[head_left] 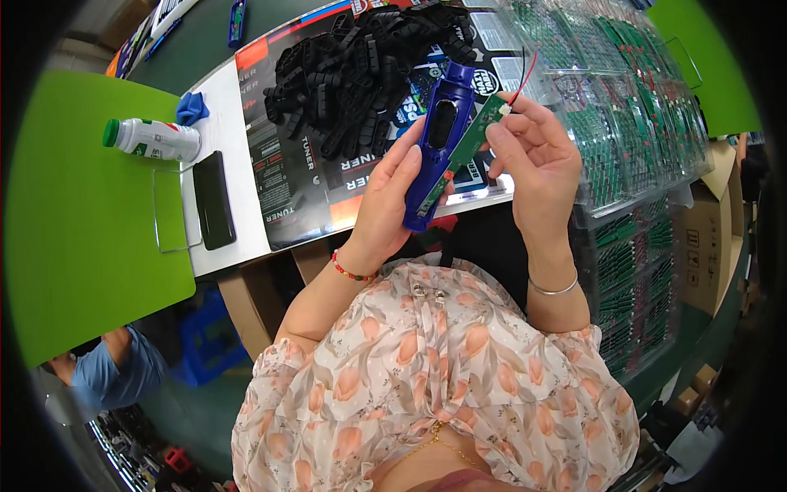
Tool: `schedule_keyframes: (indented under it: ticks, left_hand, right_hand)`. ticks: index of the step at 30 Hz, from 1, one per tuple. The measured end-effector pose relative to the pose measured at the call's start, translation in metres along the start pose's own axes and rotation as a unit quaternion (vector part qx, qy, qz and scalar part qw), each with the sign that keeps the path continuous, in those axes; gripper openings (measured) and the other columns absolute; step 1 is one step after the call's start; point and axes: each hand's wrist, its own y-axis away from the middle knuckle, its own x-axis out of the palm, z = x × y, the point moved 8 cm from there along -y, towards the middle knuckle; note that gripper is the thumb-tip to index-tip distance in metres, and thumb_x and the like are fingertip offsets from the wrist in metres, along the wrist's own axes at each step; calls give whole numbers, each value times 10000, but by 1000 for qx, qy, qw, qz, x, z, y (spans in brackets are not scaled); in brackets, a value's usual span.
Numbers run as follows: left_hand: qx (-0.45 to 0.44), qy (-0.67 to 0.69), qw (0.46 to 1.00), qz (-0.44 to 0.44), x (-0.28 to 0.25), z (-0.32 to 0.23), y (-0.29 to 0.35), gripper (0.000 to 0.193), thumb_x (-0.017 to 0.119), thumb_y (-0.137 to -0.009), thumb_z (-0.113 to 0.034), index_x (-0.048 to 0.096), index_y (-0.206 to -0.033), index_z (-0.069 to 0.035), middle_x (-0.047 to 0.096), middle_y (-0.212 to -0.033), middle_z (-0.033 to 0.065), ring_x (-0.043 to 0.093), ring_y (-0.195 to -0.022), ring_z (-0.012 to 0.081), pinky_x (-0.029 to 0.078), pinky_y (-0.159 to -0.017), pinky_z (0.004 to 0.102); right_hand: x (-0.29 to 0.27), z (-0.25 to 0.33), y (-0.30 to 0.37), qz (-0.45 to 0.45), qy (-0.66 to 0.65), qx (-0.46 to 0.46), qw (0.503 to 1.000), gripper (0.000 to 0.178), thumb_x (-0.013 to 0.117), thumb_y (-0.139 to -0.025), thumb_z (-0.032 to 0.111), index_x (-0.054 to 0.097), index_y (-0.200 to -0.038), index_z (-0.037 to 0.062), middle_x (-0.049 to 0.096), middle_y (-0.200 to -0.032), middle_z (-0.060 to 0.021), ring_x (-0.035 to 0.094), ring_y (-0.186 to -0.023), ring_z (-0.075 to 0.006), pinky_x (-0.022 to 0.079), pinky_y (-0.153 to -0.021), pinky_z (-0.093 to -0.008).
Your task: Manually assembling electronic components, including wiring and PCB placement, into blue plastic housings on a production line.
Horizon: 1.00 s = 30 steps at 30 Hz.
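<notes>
Head view, as I watch over the worktop [328, 215]: the left hand [392, 184] grips a blue casing [428, 168] around its lower half. The right hand [537, 157] pinches a green circuit board [469, 148] near its upper end, wires [526, 78] rising beyond the fingertips; the board slants across the casing, its lower end over it. Black plastic parts [352, 78] lie heaped beyond the left hand, trays of boards [631, 123] right of the right hand.

Bright, fairly even light on the worktop [248, 201] here, w/ glare flecking the clear plastic trays [602, 216] at R. Ctr's pretty crisp; fisheye bows the green panel [90, 230] at L, bg btm-L dim & soft, corners blk.
</notes>
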Motion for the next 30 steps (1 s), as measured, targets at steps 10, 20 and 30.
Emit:
schedule_keyframes:
  ticks: [10, 20, 30]
  left_hand:
    - [10, 6, 1000, 5, -2, -2, 0, 492, 451, -1035, -242, 338, -1495, -108, 633, -1101, 108, 628, -812, 146, 532, -680, 265]
    - [19, -14, 1000, 13, -3, 0, 0, 504, 478, -1025, -228, 342, -1494, -107, 630, -1167, 165, 630, -809, 177, 535, -699, 292]
    - [17, -26, 999, 29, -3, -4, 1, 464, 454, -1033, -209, 375, -1478, -103, 652, -1102, 155, 629, -789, 158, 530, -699, 276]
  right_hand:
    - [9, -20, 2, 19, 14, 44, 999, 312, 663, -886, 19, 598, -1188, -20, 713, -879, -68, 686, -724, -102, 426, -498, -167]
    - [5, -28, 1, 19, -15, 70, 997, 339, 667, -873, 4, 591, -1202, -27, 707, -858, -85, 664, -702, -82, 409, -474, -158]
    - [10, -20, -3, 42, 22, 76, 996, 292, 669, -877, 6, 613, -1158, -49, 697, -836, -69, 652, -719, -83, 516, -605, -201]
